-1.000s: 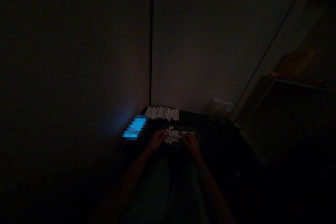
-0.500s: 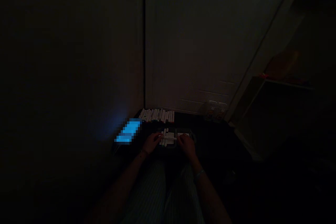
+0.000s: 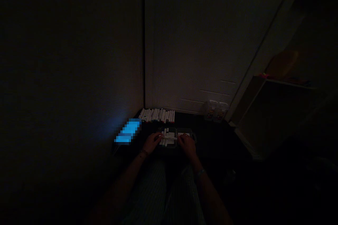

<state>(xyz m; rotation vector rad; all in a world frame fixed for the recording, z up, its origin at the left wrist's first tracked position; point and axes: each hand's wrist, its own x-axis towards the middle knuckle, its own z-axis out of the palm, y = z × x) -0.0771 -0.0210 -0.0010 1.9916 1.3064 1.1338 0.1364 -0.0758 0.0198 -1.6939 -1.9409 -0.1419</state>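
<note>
In the dim light, a white marker pen [image 3: 170,138] lies crosswise between my two hands. My left hand [image 3: 151,142] has its fingers closed on the left end, and my right hand [image 3: 187,145] is closed at the right end. Below is a clear plastic case [image 3: 176,145], opened flat into two halves. In its left half several white markers [image 3: 165,142] lie side by side near my left fingertips. A pale card or insert [image 3: 171,141] shows beside them. My right hand partly covers the other half, where something white also shows.
Behind the case, several white markers [image 3: 157,115] lie in a row on the dark table [image 3: 216,140] near the wall. A glowing, blurred screen [image 3: 128,132] stands at left. Two clear packages [image 3: 211,110] stand at the back right. Further right is a shelf unit [image 3: 248,102].
The view has shifted slightly. Both hands stay on the crosswise marker, with little visible movement.
</note>
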